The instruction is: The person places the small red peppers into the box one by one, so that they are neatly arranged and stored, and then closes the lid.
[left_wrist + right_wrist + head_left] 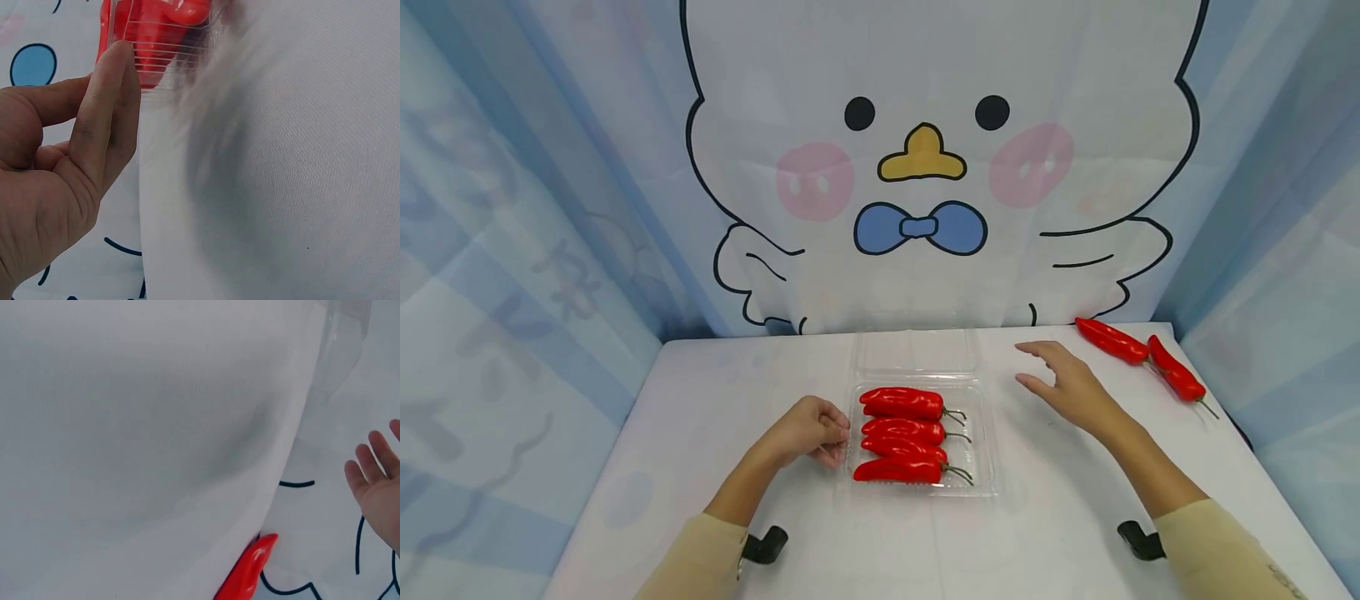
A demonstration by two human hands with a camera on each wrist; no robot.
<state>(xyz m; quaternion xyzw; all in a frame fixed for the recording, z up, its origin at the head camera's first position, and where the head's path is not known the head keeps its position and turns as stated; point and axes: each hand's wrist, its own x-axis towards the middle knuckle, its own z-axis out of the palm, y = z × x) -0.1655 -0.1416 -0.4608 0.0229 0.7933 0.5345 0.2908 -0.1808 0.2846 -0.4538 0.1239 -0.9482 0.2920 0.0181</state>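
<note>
A clear plastic clamshell box [987,458] lies on the white table with its lid [916,354] raised at the back. Several shiny red chili peppers [898,472] lie side by side in it, their green stems pointing right. My left hand [812,427] pinches the box's left edge; in the left wrist view the fingertips meet at the ribbed plastic wall [159,55]. To the right of the lid, my right hand [1071,385] hovers above the table, fingers spread, holding nothing. The right wrist view shows its fingers [370,465] straight and apart.
Two more red peppers, one at the back edge [1112,340] and one nearer [1177,371], lie at the table's far right corner. A cartoon-printed curtain [925,287] hangs behind the table [1045,533], with blue curtains on both sides.
</note>
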